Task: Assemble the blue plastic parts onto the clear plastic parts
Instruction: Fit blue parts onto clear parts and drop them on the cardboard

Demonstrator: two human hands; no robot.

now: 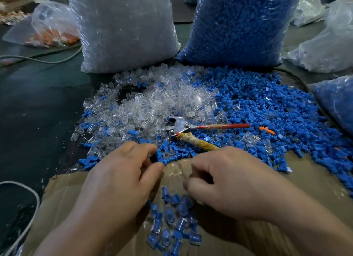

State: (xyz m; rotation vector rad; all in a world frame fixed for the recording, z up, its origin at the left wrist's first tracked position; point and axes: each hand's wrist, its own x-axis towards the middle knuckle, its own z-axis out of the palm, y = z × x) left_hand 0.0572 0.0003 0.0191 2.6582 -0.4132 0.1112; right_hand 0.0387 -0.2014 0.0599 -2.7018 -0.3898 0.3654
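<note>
A heap of clear plastic parts (156,100) lies mid-table, and a wider heap of blue plastic parts (267,110) spreads to its right. My left hand (122,171) pinches a blue part (162,161) between thumb and forefinger at the near edge of the pile. My right hand (229,181) sits just right of it, fingers curled inward; what they hold is hidden. Below both hands a cluster of assembled blue-in-clear pieces (172,223) lies in a cardboard box (286,188).
Pliers (191,129) with red and tape-wrapped handles lie on the parts. A tall bag of clear parts (124,30) and a bag of blue parts (238,26) stand behind. Another blue bag (336,102) sits right. An orange part (266,130) lies among the blue ones.
</note>
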